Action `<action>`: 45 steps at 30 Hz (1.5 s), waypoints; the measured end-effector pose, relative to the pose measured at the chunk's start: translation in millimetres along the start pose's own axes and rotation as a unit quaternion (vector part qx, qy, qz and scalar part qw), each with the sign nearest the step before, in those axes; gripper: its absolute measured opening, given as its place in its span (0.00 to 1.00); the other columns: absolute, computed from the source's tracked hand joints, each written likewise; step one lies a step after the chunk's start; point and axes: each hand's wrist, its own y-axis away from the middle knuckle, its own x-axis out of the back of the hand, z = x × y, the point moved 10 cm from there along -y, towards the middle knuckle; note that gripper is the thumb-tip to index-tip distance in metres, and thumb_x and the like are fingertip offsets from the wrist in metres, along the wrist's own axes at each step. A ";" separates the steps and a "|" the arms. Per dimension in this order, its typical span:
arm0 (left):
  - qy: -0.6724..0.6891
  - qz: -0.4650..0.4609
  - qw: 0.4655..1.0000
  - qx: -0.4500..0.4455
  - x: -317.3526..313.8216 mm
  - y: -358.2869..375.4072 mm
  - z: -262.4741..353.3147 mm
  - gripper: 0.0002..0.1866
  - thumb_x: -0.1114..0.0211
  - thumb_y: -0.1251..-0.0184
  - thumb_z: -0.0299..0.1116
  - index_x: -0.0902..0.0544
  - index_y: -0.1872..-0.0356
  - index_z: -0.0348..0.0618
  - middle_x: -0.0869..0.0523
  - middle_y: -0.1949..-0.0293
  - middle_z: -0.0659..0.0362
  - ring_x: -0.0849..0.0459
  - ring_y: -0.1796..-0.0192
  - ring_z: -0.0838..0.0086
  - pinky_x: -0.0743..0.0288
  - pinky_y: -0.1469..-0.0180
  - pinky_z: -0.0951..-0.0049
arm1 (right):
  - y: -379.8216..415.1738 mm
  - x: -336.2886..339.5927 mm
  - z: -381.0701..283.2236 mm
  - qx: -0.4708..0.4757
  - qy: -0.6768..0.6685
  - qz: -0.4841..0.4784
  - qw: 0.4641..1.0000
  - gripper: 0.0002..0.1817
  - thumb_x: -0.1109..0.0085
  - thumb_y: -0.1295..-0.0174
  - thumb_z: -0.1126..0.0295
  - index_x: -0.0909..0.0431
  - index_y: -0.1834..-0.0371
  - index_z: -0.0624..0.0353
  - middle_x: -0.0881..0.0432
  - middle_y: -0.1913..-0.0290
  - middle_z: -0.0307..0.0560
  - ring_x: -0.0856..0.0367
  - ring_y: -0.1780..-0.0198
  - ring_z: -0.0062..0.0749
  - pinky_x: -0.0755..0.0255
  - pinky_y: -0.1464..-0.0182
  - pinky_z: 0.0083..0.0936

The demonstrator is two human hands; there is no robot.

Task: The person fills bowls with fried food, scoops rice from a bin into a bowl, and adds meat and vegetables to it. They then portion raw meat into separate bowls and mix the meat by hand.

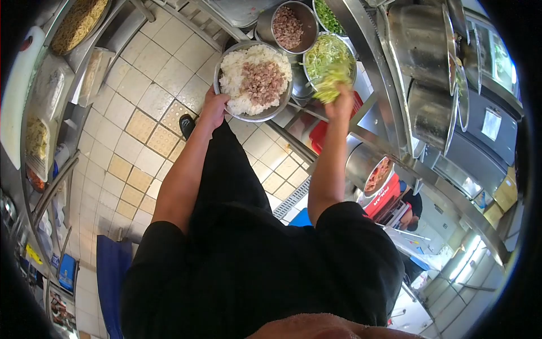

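My left hand (214, 107) grips the near left rim of a round metal bowl (264, 117). White rice (232, 65) fills the bowl, with a heap of diced pinkish-brown meat (263, 83) on top. To the right, my right hand (340, 103) is closed on a clump of shredded lettuce (332, 82), blurred by motion. The clump hangs over the near edge of a metal container of shredded greens (328, 50). Behind the bowl stands a metal pot (309, 35) holding more diced meat (288, 28).
Chopped green onion (327, 16) sits in a container at the back. Below right are a red basket (319, 135) and a pot of reddish meat (377, 174). Large pots (419, 42) line a right-hand shelf. Noodles (79, 25) are far left. Another person (414, 206) is at lower right.
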 end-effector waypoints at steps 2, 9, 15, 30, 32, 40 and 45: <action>0.000 -0.002 1.000 0.003 -2.1 0.2 -0.6 0.29 0.47 0.49 0.17 0.30 0.40 0.38 0.18 0.59 0.54 0.16 0.67 0.69 0.20 0.72 0.71 | 35.9 -44.7 19.7 -0.017 0.123 0.019 0.992 0.21 0.47 0.44 0.78 0.26 0.45 0.64 0.19 0.56 0.51 0.16 0.59 0.38 0.19 0.56 0.31; -0.061 -0.010 0.997 -0.054 5.2 -0.6 6.3 0.30 0.48 0.50 0.16 0.30 0.39 0.36 0.17 0.58 0.52 0.15 0.66 0.67 0.20 0.71 0.72 | 94.4 -173.2 87.7 0.250 0.639 -0.118 0.718 0.34 0.42 0.46 0.65 0.36 0.33 0.59 0.44 0.30 0.66 0.50 0.27 0.63 0.56 0.30 0.56; 0.017 0.038 0.999 -0.017 13.1 21.7 7.5 0.29 0.48 0.51 0.15 0.29 0.41 0.34 0.18 0.54 0.52 0.15 0.59 0.67 0.20 0.61 0.69 | 88.3 -198.3 32.0 0.208 0.593 -0.251 0.736 0.27 0.36 0.44 0.63 0.26 0.41 0.59 0.33 0.36 0.61 0.37 0.32 0.53 0.41 0.34 0.45; 0.062 0.009 0.998 -0.010 9.2 14.9 39.4 0.32 0.47 0.54 0.13 0.28 0.41 0.36 0.19 0.53 0.56 0.19 0.52 0.69 0.26 0.50 0.71 | -420.4 -33.8 75.3 0.279 0.903 -0.057 0.321 0.29 0.46 0.42 0.48 0.27 0.37 0.45 0.29 0.39 0.59 0.34 0.34 0.55 0.36 0.38 0.47; 0.059 0.012 0.998 -0.009 8.4 15.4 45.5 0.31 0.47 0.55 0.12 0.28 0.41 0.35 0.18 0.53 0.56 0.19 0.52 0.68 0.26 0.50 0.71 | -369.2 -36.6 30.3 0.236 0.749 0.099 0.611 0.27 0.37 0.49 0.56 0.23 0.41 0.42 0.20 0.54 0.63 0.30 0.37 0.55 0.32 0.42 0.42; 0.076 0.034 0.997 -0.007 4.3 27.4 45.7 0.30 0.48 0.53 0.14 0.28 0.42 0.35 0.18 0.52 0.52 0.17 0.52 0.65 0.24 0.48 0.67 | -383.8 22.5 24.6 0.229 0.682 -0.024 0.694 0.30 0.32 0.53 0.55 0.20 0.46 0.57 0.17 0.57 0.62 0.18 0.54 0.54 0.27 0.48 0.43; 0.092 0.065 0.993 -0.038 11.8 25.9 48.4 0.31 0.49 0.53 0.14 0.29 0.40 0.35 0.18 0.51 0.51 0.17 0.51 0.63 0.24 0.47 0.64 | -362.7 12.7 8.9 0.264 0.720 0.059 0.639 0.28 0.32 0.54 0.58 0.20 0.49 0.60 0.16 0.65 0.58 0.16 0.63 0.51 0.24 0.56 0.38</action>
